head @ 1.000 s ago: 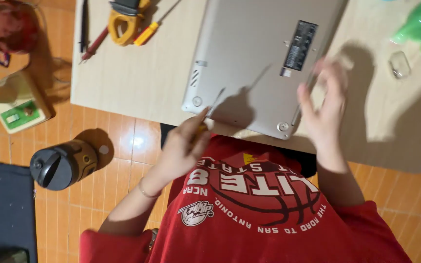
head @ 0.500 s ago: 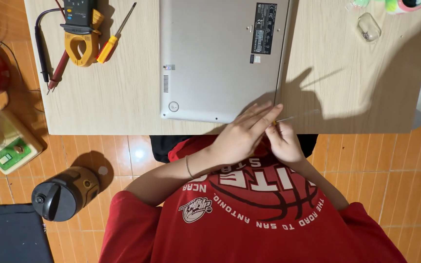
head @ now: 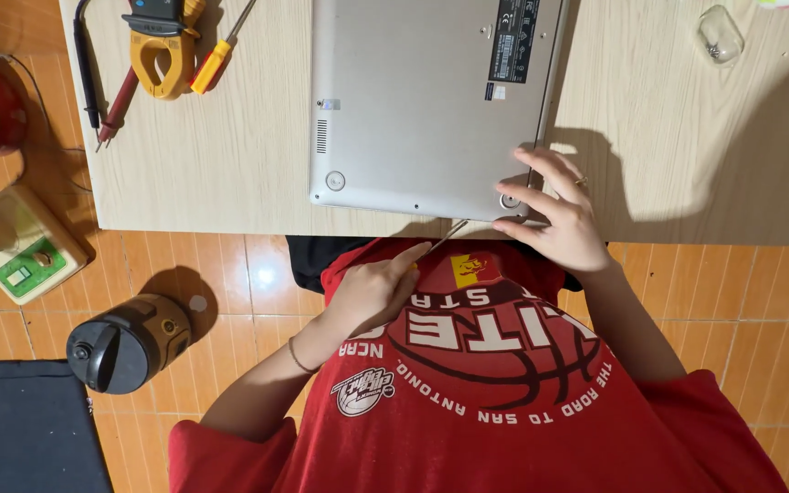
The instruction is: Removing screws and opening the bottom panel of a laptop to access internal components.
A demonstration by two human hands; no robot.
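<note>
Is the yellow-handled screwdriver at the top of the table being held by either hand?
No. The yellow-handled screwdriver lies untouched beside the clamp meter, far from both hands.

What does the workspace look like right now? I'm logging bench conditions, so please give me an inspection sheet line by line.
Surface: light wooden table, its near edge toward the person.
Job's things: silver laptop lying bottom side up; thin screwdriver angled toward its near right corner.
Clutter: yellow clamp meter, yellow-handled screwdriver, small clear plastic case.
Grips: left hand holds the thin screwdriver; right hand rests its fingers on the laptop's near right corner.
Cables: black and red probe leads beside the meter.
Surroundings: orange tiled floor, dark round container, green and cream device, dark mat.
</note>
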